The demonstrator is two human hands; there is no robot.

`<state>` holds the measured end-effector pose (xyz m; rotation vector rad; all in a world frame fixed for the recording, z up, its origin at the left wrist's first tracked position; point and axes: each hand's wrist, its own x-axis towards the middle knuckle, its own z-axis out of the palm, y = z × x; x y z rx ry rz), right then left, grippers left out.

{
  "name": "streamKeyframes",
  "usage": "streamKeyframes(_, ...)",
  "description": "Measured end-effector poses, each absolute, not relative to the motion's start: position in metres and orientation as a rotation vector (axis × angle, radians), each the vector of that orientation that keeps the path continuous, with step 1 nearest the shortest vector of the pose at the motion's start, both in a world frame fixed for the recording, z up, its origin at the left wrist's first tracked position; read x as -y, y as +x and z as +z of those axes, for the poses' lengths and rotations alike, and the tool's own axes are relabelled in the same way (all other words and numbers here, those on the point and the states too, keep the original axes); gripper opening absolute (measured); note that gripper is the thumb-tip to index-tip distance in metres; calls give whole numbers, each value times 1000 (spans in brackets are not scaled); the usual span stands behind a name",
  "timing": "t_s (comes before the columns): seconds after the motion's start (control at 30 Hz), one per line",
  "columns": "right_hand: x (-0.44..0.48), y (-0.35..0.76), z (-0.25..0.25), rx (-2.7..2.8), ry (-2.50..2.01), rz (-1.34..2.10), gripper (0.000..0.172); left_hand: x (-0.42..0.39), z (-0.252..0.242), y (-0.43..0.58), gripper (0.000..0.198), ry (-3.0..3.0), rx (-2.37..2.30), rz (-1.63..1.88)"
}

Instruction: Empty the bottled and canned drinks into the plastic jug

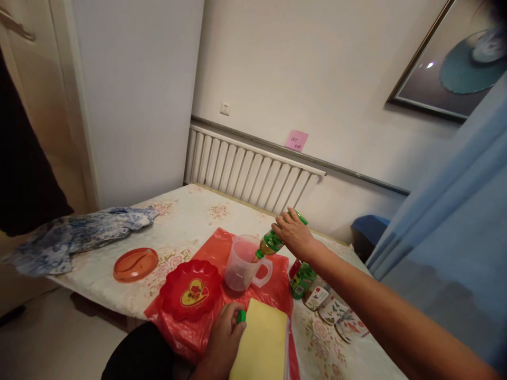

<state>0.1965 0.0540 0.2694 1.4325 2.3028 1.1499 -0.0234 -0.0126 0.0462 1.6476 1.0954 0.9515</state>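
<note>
My right hand [293, 232] is wrapped round a green-labelled drink bottle [272, 241], tipped so its neck points down and left into the mouth of a clear plastic jug [240, 264]. Brownish liquid shows near the bottle's neck; whether any is flowing out is hard to make out. The jug stands upright on a red plastic sheet [222, 243], its handle facing right. Low in the view, my left hand [225, 335] is closed with a small green bottle cap [241, 316] pinched between thumb and fingers. Beside that hand lies a yellow pad or notebook [261, 338].
A red scalloped plate [170, 287] sits left of the jug, and an orange lid [135, 265] lies farther left. Several bottles and containers, including a green-labelled one [303, 279], stand right under my forearm. A patterned cloth [91, 235] hangs over the left table edge. A radiator [249, 169] runs behind.
</note>
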Motion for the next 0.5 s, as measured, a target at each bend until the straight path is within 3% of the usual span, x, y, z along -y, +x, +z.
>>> streamKeyframes(0.5, -52, 195, 271, -2274, 1416, 1191, 24, 12, 51, -24, 27, 1670, -1076, 952)
